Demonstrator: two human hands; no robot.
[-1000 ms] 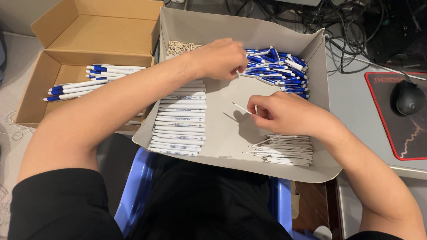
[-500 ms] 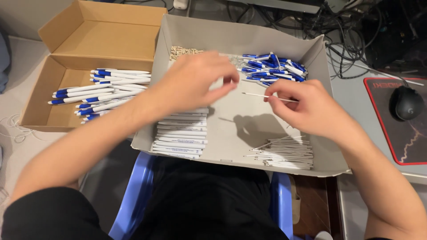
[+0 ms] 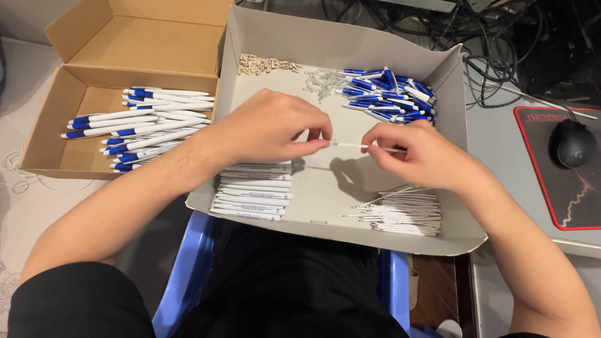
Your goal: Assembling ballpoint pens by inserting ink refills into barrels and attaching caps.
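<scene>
Holding a thin white refill (image 3: 366,146) level between both hands, above the middle of the grey tray (image 3: 350,47); long axis running left to right. Left hand (image 3: 275,128) pinching the refill's left tip between thumb and forefinger, seemingly with a small part at that end, too small to tell. Right hand (image 3: 416,153) pinching the other end, fingers curled shut. Lying just below: white barrels (image 3: 253,191) under the left, spare refills (image 3: 400,213) under the right. Blue caps (image 3: 388,94) sitting beyond.
</scene>
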